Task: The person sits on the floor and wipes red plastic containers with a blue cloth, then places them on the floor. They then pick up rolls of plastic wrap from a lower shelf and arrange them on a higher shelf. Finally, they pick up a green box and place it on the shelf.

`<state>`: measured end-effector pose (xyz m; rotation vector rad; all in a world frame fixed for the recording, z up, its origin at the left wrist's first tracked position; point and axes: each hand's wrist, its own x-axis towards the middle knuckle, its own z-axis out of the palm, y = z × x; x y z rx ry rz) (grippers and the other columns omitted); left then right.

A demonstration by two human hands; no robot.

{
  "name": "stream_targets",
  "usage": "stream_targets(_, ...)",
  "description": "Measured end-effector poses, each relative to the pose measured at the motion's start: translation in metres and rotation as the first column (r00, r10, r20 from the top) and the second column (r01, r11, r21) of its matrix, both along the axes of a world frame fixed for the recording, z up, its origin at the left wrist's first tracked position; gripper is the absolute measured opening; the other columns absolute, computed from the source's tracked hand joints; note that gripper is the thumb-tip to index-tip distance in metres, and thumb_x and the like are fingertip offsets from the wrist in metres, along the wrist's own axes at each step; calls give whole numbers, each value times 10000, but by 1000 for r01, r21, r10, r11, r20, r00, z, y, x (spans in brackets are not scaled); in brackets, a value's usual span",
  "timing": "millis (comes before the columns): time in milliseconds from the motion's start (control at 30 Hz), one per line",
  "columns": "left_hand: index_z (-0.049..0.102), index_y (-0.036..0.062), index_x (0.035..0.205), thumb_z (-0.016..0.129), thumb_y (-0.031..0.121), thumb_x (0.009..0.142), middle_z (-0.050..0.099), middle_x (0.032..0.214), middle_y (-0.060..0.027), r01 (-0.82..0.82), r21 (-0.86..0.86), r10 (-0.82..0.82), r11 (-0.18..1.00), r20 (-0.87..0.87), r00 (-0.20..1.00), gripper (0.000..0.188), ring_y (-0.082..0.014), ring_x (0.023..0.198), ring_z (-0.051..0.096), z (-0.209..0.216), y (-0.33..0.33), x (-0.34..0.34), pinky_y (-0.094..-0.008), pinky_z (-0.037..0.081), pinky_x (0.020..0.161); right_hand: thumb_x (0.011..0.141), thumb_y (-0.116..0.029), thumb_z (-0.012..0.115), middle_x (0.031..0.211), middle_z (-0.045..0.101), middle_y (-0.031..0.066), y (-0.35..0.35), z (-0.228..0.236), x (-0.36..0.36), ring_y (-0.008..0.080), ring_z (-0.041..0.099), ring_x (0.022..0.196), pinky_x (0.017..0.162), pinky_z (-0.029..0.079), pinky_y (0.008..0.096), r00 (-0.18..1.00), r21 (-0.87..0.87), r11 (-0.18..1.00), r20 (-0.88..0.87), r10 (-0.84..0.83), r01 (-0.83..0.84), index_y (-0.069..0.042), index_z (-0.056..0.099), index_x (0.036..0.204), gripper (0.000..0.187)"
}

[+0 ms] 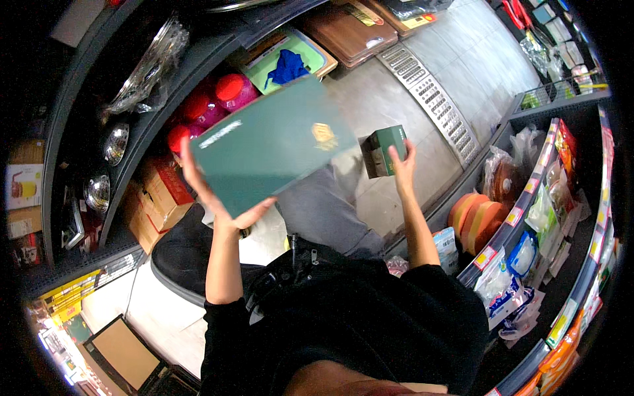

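A large dark green box [264, 142] with a gold emblem is held up in my left hand [228, 208], whose fingers spread along its left and lower edges. Motion blurs the box a little. Over the aisle, my right hand [404, 158] grips a small dark green box [383, 150] by its right side. That small box has a picture on its near face. The two boxes are apart, the large one to the left and nearer to me.
Shelves on the left hold red-lidded jars [231, 91], cardboard boxes [158, 195] and wrapped metalware [148, 69]. Cutting boards [347, 30] stand at the far end. On the right, a rack [512, 221] carries bagged goods. A metal floor grate [432, 105] crosses the aisle; a black stool seat [175, 254] is beside me.
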<state>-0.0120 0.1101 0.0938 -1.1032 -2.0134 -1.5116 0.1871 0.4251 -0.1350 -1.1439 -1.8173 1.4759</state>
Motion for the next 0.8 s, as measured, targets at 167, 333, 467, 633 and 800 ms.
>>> stream_targets(167,196,-40,1446,852,428,528,324,1423,-236,327,-150,-344,933,-105,933,1222,-366,1276,399,22,33,2,-459,286,1080,549,-654,790,1480,275,233,-18,210,-48,319,234,1400,1138,148,456,644,412,814,-501,578,-410,4,317,1401,1175)
stream_targets(333,231,-17,1440,868,364,519,405,1339,-235,466,-62,-466,883,23,885,1183,-380,1194,453,34,53,14,-465,350,1016,473,-459,897,1376,379,249,-32,295,-27,376,389,1282,1060,306,443,600,655,374,153,786,-657,5,329,1384,1170)
stream_targets(467,192,-11,1454,869,366,518,306,1425,-257,534,-244,-492,809,216,844,1215,-397,1305,341,38,53,20,-456,280,1082,508,-338,891,1316,419,229,-40,293,-11,353,438,1227,1034,347,401,673,479,506,288,681,-717,21,323,1378,1100)
stream_targets(633,203,39,1461,791,332,707,292,1456,-203,313,-252,-301,916,86,950,1000,-388,1355,268,21,42,25,-495,251,1105,559,-264,873,1263,452,225,-33,253,-5,352,469,1173,1014,368,406,867,510,701,293,404,-499,54,315,1362,1028)
stream_targets(800,270,32,1436,745,276,773,319,1441,-191,190,-152,-141,970,287,948,852,-356,1335,314,10,5,20,-442,281,1092,627,-266,858,1287,407,287,-13,65,-16,413,447,1165,999,369,447,940,369,911,335,57,-186,93,298,1342,977)
